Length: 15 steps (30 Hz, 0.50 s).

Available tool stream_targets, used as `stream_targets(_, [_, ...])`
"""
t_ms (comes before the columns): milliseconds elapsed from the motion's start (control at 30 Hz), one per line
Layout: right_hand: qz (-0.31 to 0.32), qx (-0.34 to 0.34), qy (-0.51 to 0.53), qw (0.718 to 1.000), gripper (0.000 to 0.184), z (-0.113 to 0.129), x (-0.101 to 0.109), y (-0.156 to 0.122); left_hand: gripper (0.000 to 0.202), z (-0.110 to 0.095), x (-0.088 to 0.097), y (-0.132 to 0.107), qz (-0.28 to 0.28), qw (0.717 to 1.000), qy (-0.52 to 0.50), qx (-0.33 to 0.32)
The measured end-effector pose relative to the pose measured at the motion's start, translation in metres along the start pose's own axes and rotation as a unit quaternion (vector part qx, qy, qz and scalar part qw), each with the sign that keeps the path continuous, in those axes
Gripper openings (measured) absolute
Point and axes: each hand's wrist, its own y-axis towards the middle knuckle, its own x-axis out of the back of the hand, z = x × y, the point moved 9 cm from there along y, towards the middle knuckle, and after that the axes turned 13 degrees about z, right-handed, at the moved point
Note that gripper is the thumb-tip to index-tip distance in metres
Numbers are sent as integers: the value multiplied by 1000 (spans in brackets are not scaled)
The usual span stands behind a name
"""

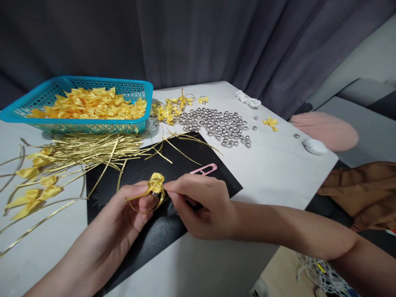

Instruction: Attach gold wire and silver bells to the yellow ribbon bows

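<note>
My left hand (123,214) pinches a small yellow ribbon bow (156,183) with a gold wire tie (145,206) looped under it. My right hand (201,206) is closed, its fingertips pinching the wire at the bow's right side. Both hands hover over a black mat (185,161) on the white table (278,173). A pink thread snipper (204,168) lies on the mat just behind my right hand.
A teal basket (18,111) full of yellow bows stands at the back left. Gold wire ties (93,150) lie spread before it, with finished bows (34,181) at the left. Silver beads (216,126) are piled behind the mat. A white mouse (314,146) lies at the right edge.
</note>
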Motion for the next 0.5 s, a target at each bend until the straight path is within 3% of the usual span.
stream_targets(133, [-14, -13, 21, 1000, 14, 0, 0, 0, 21, 0, 5, -2, -30, 998, 63, -5])
stream_targets(267, [-19, -52, 61, 997, 11, -5, -1, 0, 24, -9, -4, -3, 1, 987, 152, -50])
stream_targets(500, [-14, -121, 165, 979, 2, -23, -10, -1, 20, -34, 0, -9, -24, 932, 322, -163])
